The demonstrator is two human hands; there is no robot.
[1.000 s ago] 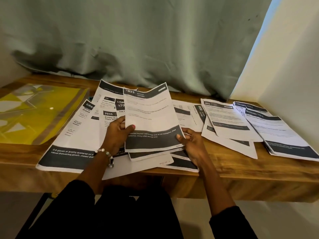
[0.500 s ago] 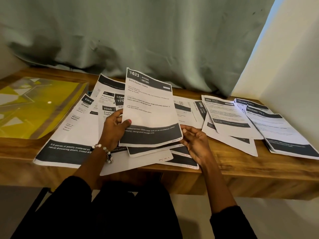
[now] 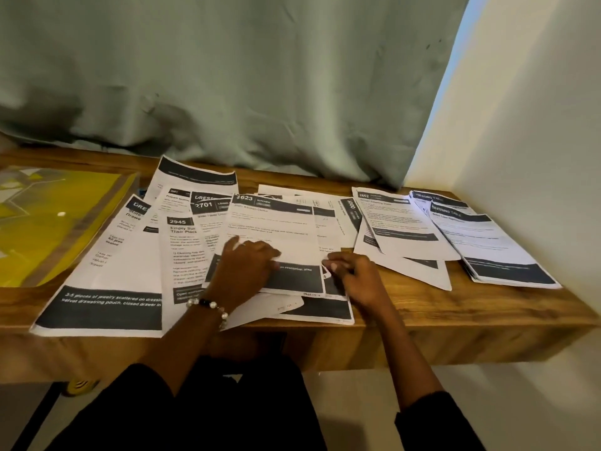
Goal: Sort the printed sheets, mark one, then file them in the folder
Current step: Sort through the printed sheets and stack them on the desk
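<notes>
Left hand (image 3: 247, 271) flat, right hand (image 3: 353, 276) loosely curled.

A wooden desk (image 3: 455, 307) with a thick front edge spans the lower middle of the frame. At its left end lies a yellow transparent folder (image 3: 65, 222). Across the centre, printed sheets (image 3: 123, 275) with dark header and footer bands lie fanned and overlapping, the nearest ones hanging slightly over the front edge. Right of centre lies a small overlapped pile headed 2652 (image 3: 403, 229), and at the far right a neater stack headed Dressing Table (image 3: 491, 245).
</notes>
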